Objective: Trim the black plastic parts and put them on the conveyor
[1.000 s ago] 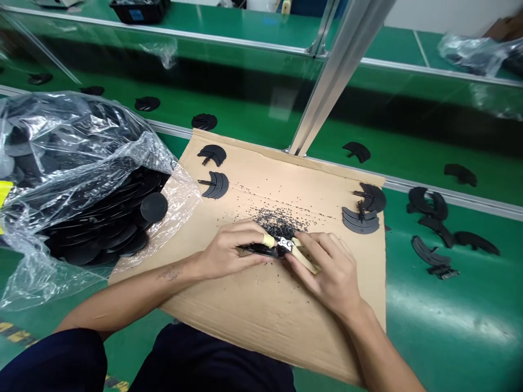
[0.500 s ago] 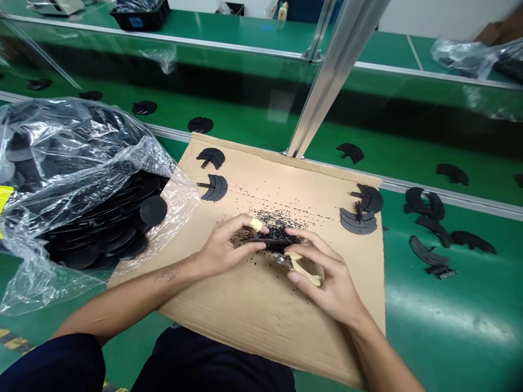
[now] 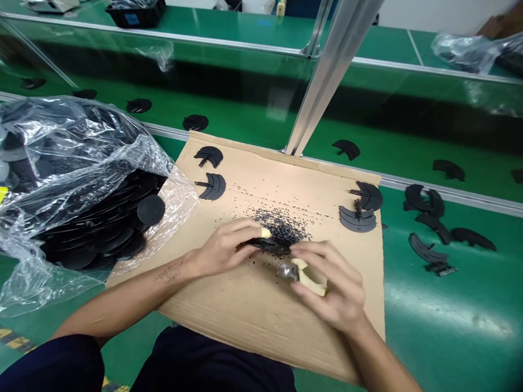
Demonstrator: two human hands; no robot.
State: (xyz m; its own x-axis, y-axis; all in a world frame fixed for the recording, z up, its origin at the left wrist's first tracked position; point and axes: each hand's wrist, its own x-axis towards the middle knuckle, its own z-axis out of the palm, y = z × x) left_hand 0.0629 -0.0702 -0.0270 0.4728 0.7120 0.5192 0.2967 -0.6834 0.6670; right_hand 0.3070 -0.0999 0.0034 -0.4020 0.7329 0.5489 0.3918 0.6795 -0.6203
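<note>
My left hand [image 3: 226,246] pinches a flat black plastic part [image 3: 269,246] between thumb and fingers, with a yellow cover on one fingertip. The part is held over a heap of small black plastic bits [image 3: 281,224]. My right hand [image 3: 333,277] is wrapped round a pair of nippers with yellow handles [image 3: 312,279], their metal head pointing left. Fingertips of that hand touch the part's right end or lie right beside it; I cannot tell which. Beneath both hands is a sheet of cardboard [image 3: 245,305].
A clear plastic bag [image 3: 77,136] with many black discs [image 3: 114,228] lies at left. Curved black parts [image 3: 216,186] rest on the cardboard's left, and more [image 3: 358,219] on its right. Other black pieces [image 3: 429,247] lie on the green table. A metal post [image 3: 333,76] rises behind.
My left hand's index finger has come down onto the black part. My right hand and the nippers have moved slightly right and down. The view has shifted a little.
</note>
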